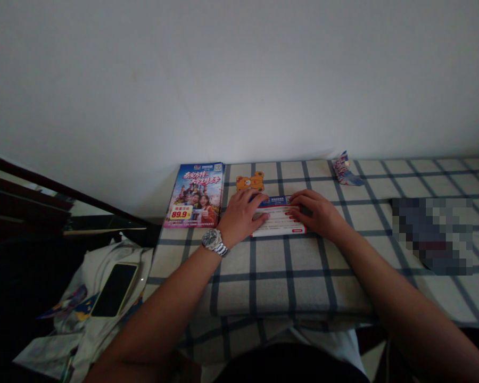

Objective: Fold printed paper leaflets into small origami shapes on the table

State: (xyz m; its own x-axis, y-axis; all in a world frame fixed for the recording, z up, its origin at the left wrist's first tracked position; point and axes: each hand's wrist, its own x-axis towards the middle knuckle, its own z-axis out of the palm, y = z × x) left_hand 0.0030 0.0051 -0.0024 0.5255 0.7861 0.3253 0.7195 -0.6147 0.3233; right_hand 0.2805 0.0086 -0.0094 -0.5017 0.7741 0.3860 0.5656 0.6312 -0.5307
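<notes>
A partly folded printed flyer [278,226] lies in front of me on the checked cloth. Its white text side faces up, with a blue strip showing along the far edge. My left hand [245,211], with a metal watch [214,242] on the wrist, grips the flyer's left part between bent fingers and thumb. At the right part, my right hand [313,211] holds the paper with thumb and curled fingers. Just beyond my left hand is an orange bear-shaped piece [250,181]. To its left lies a stack of colourful flyers [195,197].
A crumpled flyer [346,171] stands near the wall at right. Farther right lies a dark, blurred-out item [429,234]. Below the left end of the checked tablecloth [231,287], a phone [115,290] rests on a pale bag [91,266]. The wall [239,80] borders the table's far side.
</notes>
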